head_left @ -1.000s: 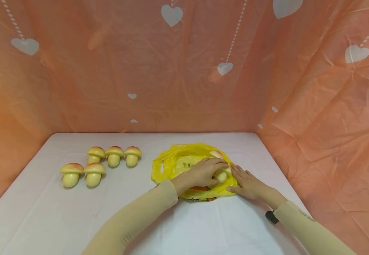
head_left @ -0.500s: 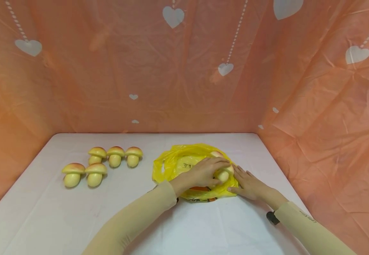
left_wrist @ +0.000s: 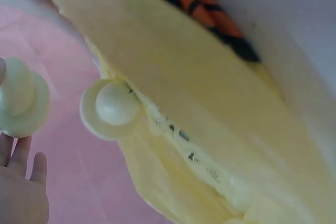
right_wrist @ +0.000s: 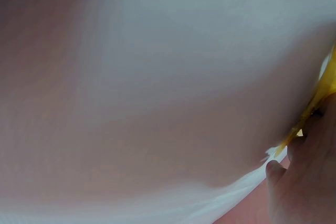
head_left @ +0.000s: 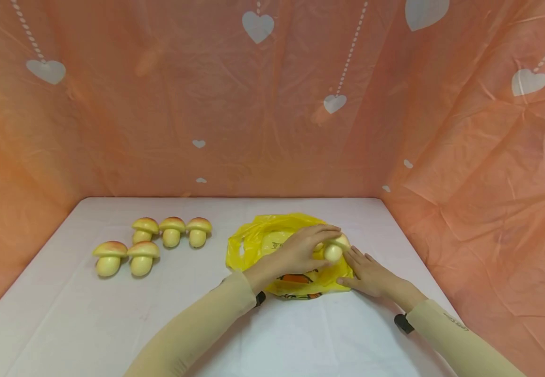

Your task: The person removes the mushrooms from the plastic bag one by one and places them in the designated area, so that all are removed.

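Note:
A yellow plastic bag (head_left: 253, 230) lies spread open on the table, with printed orange and black marks on its near side. My left hand (head_left: 293, 254) reaches across it and grips a pale yellow toy mushroom (head_left: 333, 253) at the bag's right side. In the left wrist view its fingers (left_wrist: 20, 153) curl against this mushroom (left_wrist: 23, 98), while a second mushroom (left_wrist: 113, 107) sits at the bag's edge. My right hand (head_left: 371, 272) rests on the bag's right edge, fingers extended and thumb apart. The right wrist view shows that hand (right_wrist: 310, 177) touching yellow plastic.
Several more toy mushrooms with reddish caps stand at the table's left, among them a front-left mushroom (head_left: 109, 259) and a back-row mushroom (head_left: 199, 232). The white-covered table (head_left: 197, 324) is bounded by an orange heart-patterned curtain (head_left: 272, 157) behind and at both sides.
The gripped mushroom has moved up and slightly right, toward the right hand's fingertips. My left hand has risen a little with it. The right hand has stayed on the bag's edge.

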`<control>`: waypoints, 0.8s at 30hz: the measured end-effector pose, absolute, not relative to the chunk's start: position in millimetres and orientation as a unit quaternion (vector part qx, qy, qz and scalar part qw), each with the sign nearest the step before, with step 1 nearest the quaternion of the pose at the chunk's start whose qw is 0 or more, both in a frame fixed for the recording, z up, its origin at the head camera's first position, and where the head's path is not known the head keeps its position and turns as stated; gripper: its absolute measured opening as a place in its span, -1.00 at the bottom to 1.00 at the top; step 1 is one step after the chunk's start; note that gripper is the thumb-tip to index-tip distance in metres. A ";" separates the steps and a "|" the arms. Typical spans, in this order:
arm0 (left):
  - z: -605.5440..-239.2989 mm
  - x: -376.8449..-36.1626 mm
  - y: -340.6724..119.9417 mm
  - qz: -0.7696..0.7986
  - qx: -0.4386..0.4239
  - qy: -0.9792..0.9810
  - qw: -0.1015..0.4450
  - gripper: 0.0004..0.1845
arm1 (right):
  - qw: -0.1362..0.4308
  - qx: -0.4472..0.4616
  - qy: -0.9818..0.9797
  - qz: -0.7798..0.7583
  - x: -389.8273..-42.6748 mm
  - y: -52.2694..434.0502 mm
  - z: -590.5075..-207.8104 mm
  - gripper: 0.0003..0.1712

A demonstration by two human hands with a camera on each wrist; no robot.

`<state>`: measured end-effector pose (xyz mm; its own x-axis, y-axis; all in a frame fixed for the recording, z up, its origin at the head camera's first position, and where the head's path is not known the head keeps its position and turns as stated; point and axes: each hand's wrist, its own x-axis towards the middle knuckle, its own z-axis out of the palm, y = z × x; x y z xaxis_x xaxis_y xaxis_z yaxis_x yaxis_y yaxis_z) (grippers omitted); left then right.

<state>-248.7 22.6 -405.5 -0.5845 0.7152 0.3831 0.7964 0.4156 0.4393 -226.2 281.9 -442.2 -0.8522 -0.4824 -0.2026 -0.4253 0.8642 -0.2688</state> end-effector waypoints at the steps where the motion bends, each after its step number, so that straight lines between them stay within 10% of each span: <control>1: -404.2 -248.4 20.9 -0.308 -0.450 -0.835 0.073 -0.27 | 0.132 -0.239 0.956 -0.108 -226.3 281.9 -442.4 0.09; 24: -394.5 -248.9 -40.9 -0.401 -0.412 -0.799 0.178 -0.24 | 0.130 -0.237 0.955 -0.120 -224.1 279.6 -440.5 0.10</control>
<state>-248.9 -40.9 -394.5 -0.5976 0.5149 0.6147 0.8005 0.3397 0.4937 -224.1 279.6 -440.5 -0.8532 -0.4849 -0.1922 -0.4225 0.8586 -0.2903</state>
